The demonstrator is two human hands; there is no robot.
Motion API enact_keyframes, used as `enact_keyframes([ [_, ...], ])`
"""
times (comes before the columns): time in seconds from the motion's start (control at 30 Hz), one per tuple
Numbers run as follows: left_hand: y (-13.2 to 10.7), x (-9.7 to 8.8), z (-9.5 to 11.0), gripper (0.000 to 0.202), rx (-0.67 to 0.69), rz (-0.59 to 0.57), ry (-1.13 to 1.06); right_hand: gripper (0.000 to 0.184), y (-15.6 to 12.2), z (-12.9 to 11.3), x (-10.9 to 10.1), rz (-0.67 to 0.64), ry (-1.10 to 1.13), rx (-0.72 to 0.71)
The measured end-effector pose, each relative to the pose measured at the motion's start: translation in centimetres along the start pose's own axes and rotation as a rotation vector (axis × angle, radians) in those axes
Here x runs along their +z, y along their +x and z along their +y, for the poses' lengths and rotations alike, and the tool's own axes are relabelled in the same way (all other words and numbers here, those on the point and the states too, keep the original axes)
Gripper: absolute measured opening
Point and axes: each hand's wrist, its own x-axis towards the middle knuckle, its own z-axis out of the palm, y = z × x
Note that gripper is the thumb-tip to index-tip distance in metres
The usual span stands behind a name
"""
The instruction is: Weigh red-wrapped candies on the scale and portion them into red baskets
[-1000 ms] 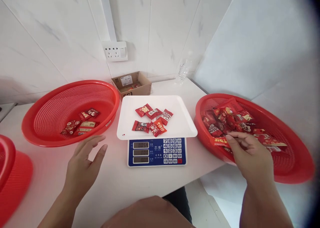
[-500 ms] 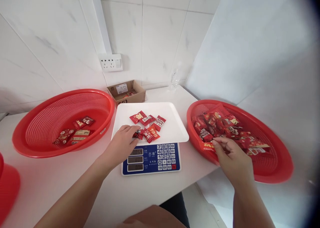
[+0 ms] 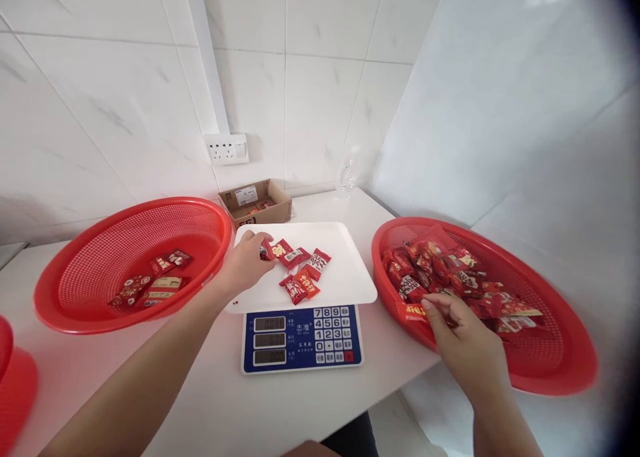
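My left hand point(image 3: 246, 262) is over the left part of the white scale tray point(image 3: 350, 280), fingers closed on a red candy packet point(image 3: 264, 250). Several more red packets point(image 3: 300, 270) lie on the tray. The blue scale point(image 3: 303, 340) below shows lit displays and a keypad. My right hand point(image 3: 463, 347) rests on the near rim of the right red basket point(image 3: 560, 370), fingers curled among its many red packets point(image 3: 440, 270); I cannot make out what it holds.
The left red basket point(image 3: 100, 310) holds several packets point(image 3: 150, 280). A small cardboard box point(image 3: 256, 202) stands against the tiled wall, below a wall socket point(image 3: 228, 149). Another red container point(image 3: 13, 377) shows at the far left edge. A clear bottle point(image 3: 347, 177) stands in the corner.
My left hand came from the table onto the scale tray, pinched one packet at the tray's front and lifted it towards the back left. The right hand stayed at the right basket.
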Motion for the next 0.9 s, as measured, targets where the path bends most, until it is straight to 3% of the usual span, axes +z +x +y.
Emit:
enact_keyframes([
  [0.13, 1.6, 0.8, -0.3, 0.036, 0.041, -0.05, 0.077, 0.035, -0.1, -0.2, -0.1, 0.006, -0.006, -0.028],
  [0.3, 1.8, 1.1, -1.4, 0.02, 0.035, -0.098, 0.102, 0.037, -0.1, -0.4, -0.2, 0.006, -0.011, -0.018],
  [0.53, 1.5, 0.9, -2.2, 0.044, 0.067, -0.094, 0.077, 0.035, 0.0, -0.3, 0.0, 0.016, -0.004, -0.042],
  [0.77, 1.3, 0.2, -1.5, 0.033, 0.052, -0.029, 0.027, 0.035, -0.1, -0.4, -0.2, -0.008, 0.016, -0.017],
  [0.83, 0.4, -0.5, -1.1, 0.039, -0.008, 0.005, -0.096, 0.035, -0.2, -0.5, -0.2, -0.023, 0.021, 0.0],
  [0.9, -1.0, -1.3, -0.7, 0.044, -0.09, -0.021, -0.426, 0.036, -0.1, -0.6, -0.3, -0.032, 0.021, 0.029],
])
